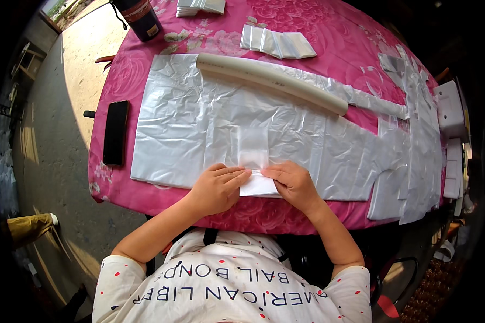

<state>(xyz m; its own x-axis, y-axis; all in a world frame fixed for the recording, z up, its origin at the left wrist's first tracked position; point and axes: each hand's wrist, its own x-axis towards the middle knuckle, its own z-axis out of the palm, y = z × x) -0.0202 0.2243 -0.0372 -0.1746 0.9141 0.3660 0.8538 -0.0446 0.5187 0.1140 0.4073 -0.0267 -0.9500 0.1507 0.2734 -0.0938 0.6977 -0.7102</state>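
Observation:
Near the table's front edge, a small clear plastic bag (pixel 253 142) lies over silvery plastic sheeting (pixel 172 124), with a folded white paper or card (pixel 257 187) at its near end. My left hand (pixel 218 187) presses its fingers together on the left side where bag and white piece meet. From the other side, my right hand (pixel 293 185) pinches the same edge with thumb and curled fingers. Only a narrow gap separates the fingertips. Whether the white piece is inside the bag or under it, I cannot tell.
A long pale tube (pixel 272 83) rests across the sheeting. At left lies a black phone (pixel 116 133). Flat packets (pixel 277 43) and another stack (pixel 200 6) sit farther back, near a dark bottle (pixel 138 19). Loose plastic (pixel 417 145) covers the right side, beside white boxes (pixel 450 110).

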